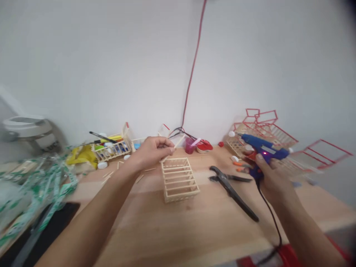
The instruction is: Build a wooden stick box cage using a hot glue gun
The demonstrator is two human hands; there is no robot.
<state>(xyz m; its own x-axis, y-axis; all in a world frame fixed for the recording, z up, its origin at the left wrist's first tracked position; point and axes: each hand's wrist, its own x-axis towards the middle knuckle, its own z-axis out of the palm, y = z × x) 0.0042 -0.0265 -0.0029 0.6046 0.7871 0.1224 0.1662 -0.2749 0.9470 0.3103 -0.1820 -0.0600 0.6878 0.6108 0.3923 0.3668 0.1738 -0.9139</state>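
Observation:
My left hand [155, 150] pinches a short thin wooden stick [179, 141] between thumb and fingertips, its free end pointing up to the right. Just below it on the table stands a small open frame of wooden sticks [180, 181], with several slats across its top. My right hand [268, 176] is wrapped round the handle of a blue hot glue gun [263, 146], held above the table at the right with its nozzle to the left. A light glows on the gun, and a black cord hangs from it.
Black-handled pliers [233, 193] lie right of the frame. Red stick structures [267, 126] stand behind the glue gun. A wheeled stick cart [112, 150], a yellow bag [82, 157] and loose sticks [108, 176] are at left. A purple cup [190, 146] stands near the wall.

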